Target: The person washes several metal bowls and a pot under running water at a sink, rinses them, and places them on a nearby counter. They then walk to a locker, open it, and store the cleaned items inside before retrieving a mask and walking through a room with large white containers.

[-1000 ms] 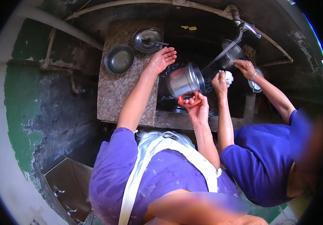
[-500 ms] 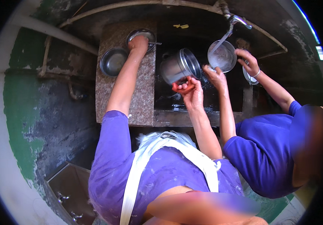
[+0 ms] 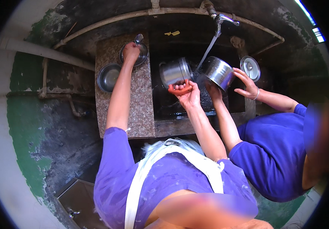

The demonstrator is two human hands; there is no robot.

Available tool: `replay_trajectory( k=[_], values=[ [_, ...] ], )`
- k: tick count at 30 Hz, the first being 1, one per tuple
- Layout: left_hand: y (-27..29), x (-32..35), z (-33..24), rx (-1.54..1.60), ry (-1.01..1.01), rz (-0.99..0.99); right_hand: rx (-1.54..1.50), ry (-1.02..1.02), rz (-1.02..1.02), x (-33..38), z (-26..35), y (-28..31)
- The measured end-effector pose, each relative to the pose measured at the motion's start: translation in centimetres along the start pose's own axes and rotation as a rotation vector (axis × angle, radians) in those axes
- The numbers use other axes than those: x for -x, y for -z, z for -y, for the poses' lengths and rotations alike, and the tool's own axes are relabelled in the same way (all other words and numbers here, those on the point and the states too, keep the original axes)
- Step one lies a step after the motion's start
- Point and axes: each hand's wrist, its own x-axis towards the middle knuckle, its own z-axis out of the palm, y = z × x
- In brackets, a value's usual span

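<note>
My left hand point(image 3: 131, 52) is closed over a steel bowl point(image 3: 144, 55) on the stone slab. Out of it, over the bowl's far rim, rises a metal spoon point(image 3: 139, 38), which the fingers hold. A second, wider steel bowl point(image 3: 108, 78) stands beside my left forearm. Over the sink, my right hand point(image 3: 188, 95) grips the red handle point(image 3: 180, 88) of a steel pot point(image 3: 172, 73). That pot lies tilted on its side with its mouth facing right. Just right of it, a co-worker's hands point(image 3: 244, 82) handle another tilted steel pot point(image 3: 220, 72).
Water runs from a tap point(image 3: 225, 20) between the two pots into the dark sink point(image 3: 176, 108). A round metal lid point(image 3: 250, 68) rests at the sink's right side. The speckled stone slab point(image 3: 134, 110) borders the sink on the left. Pipes point(image 3: 115, 18) cross the back wall.
My left hand has lifted the spoon so its head shows above the bowl. The co-worker's pot has moved out from under the stream and tipped over. My right hand keeps its grip.
</note>
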Motion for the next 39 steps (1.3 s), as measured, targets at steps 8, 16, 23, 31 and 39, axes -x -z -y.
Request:
replay_trajectory(
  k=[8, 16, 23, 31, 39],
  values=[
    [-2.1, 7.3, -7.4, 0.641, 0.302, 0.409, -0.292, -0.014, -0.062, -6.7, 4.0, 0.3],
    [-11.4, 9.5, -9.3, 0.696, 0.474, 0.579, -0.467, 0.11, -0.125, -10.2, 9.1, 4.7],
    [-20.8, 9.3, -15.7, 0.395, 0.101, 0.558, -0.366, 0.178, -0.185, -9.6, 8.8, 6.2],
    [-22.7, 8.4, -14.9, -0.065, -0.057, 0.403, -0.322, 0.183, -0.12, -11.3, 7.9, 6.2],
    [-16.8, 6.2, -10.7, 0.108, 0.034, 0.203, 0.83, 0.561, -0.337, -11.0, 6.2, 4.6]
  ],
)
